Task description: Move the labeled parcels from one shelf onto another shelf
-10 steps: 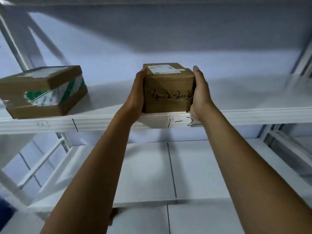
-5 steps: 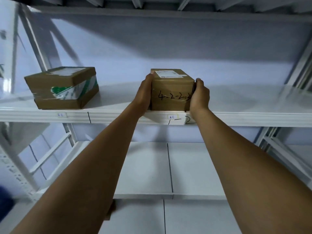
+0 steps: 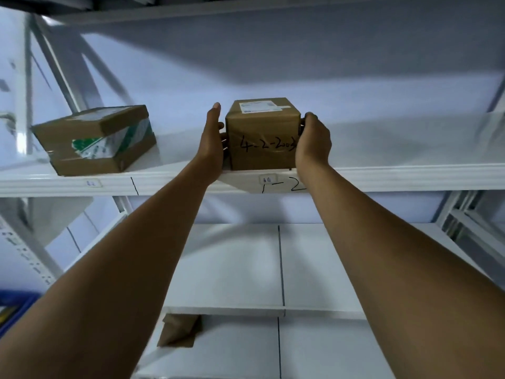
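Flanking one parcel point(image 3: 262, 135) of two: both hands.

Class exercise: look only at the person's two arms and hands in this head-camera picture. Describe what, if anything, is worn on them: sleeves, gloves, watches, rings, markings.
Both forearms are bare up to the picture's edge: no sleeve shows. The left hand and the right hand wear no gloves. No watch, bracelet or band shows at either wrist, and no ring or marking can be made out, though most fingers are hidden.

The parcel point(image 3: 262, 138) reads "4-2-200" (last digits unclear); the shelf edge point(image 3: 382, 181) reads "1-2".
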Available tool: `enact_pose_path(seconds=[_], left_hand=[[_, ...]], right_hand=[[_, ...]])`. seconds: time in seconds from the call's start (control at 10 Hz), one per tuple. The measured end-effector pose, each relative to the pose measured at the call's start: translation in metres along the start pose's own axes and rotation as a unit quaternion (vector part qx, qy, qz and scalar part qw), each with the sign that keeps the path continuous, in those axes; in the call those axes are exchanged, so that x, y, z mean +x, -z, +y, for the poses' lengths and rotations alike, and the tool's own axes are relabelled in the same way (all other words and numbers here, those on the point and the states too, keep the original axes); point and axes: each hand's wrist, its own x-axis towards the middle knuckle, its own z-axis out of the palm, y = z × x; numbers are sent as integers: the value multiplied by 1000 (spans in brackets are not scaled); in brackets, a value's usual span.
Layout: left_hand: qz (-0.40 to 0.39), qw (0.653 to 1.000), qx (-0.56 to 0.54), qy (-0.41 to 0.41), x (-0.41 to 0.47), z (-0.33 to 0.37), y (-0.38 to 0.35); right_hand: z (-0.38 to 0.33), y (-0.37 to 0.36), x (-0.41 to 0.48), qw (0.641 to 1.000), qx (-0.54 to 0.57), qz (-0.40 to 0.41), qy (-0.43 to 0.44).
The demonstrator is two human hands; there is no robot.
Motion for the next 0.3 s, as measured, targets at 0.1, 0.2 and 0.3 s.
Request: enact_pose_path(seconds=[0.1,0.2,0.3], left_hand=[[12,998,53,-32,-19,4,-6],[22,988,146,-39,-39,2,2],[30,970,241,-27,-73,6,20]], right_hand=[[-5,10,-11,997,-74,-7,14],[-6,23,-31,994,-105,-2,21],[-7,46,-54,974,-227,-19,12]])
